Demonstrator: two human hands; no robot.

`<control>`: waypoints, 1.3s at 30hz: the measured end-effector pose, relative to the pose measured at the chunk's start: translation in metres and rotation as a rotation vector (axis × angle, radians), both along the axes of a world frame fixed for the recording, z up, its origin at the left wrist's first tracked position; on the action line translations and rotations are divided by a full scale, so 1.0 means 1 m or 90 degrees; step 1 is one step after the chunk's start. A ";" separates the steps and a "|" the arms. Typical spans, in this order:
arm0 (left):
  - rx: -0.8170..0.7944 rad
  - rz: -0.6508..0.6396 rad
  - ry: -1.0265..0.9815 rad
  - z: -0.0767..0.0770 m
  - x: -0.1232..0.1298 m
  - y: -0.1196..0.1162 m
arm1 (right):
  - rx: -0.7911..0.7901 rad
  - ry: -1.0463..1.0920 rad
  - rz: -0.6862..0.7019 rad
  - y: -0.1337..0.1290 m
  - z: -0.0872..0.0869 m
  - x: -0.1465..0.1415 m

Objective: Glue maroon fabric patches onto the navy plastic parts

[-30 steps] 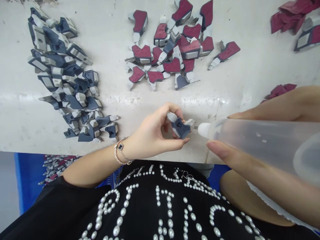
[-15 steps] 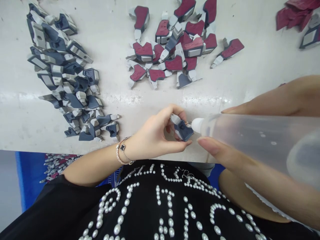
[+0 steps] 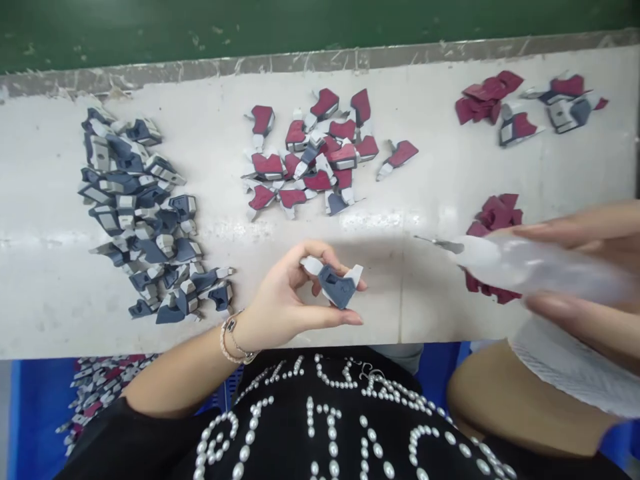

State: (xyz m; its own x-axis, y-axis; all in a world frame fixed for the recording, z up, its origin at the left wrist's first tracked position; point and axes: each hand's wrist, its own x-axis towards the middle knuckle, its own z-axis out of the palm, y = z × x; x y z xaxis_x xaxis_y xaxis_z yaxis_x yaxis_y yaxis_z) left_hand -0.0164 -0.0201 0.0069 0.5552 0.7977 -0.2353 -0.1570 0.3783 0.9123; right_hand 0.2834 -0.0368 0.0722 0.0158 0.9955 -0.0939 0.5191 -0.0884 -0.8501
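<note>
My left hand [image 3: 295, 293] pinches a small dark blue and white plastic part [image 3: 336, 285] between thumb and fingers, its hollow face turned up to me. My right hand [image 3: 590, 267] grips a translucent squeeze bottle [image 3: 545, 263] with a white cap and a thin metal needle tip [image 3: 425, 240]. The bottle lies sideways, its tip pointing left, apart from the part. Motion smears the bottle and the right hand. Below the bottle's neck, a pile of dark red pieces [image 3: 500, 213] is partly covered by it.
Many blue and white parts [image 3: 145, 220] are heaped at the left of the white table [image 3: 210, 127]. Parts with red faces [image 3: 320, 160] lie at the middle back. More red pieces [image 3: 483, 100] and several parts sit far right. A blue bin [image 3: 37, 407] of parts stands below the edge.
The bottle has pulled away to the right from the part, its tip now clear of it. My left hand has turned the part. The view has shifted, showing more of the table's back.
</note>
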 end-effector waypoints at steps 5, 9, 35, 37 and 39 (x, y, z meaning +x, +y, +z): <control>-0.028 0.009 0.040 0.001 -0.001 -0.001 | -0.028 0.129 0.095 0.018 -0.021 -0.039; -0.024 0.010 0.090 0.002 0.000 -0.002 | -0.018 0.020 0.145 0.031 -0.042 -0.059; 0.150 -0.002 0.159 -0.003 0.008 0.003 | -0.172 -0.383 0.142 0.039 -0.053 0.062; 0.154 -0.005 0.164 -0.002 0.008 0.003 | -0.175 -0.398 0.162 0.043 -0.052 0.065; 0.159 -0.010 0.164 -0.002 0.008 0.003 | -0.179 -0.417 0.177 0.046 -0.051 0.066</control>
State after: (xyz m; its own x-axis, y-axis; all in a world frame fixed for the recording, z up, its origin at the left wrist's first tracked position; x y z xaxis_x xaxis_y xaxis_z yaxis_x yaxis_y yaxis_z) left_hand -0.0083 -0.0173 0.0053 0.5157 0.8402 -0.1679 0.0944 0.1391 0.9858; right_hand 0.3498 0.0092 0.0212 -0.0915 0.9111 -0.4018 0.9443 -0.0487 -0.3255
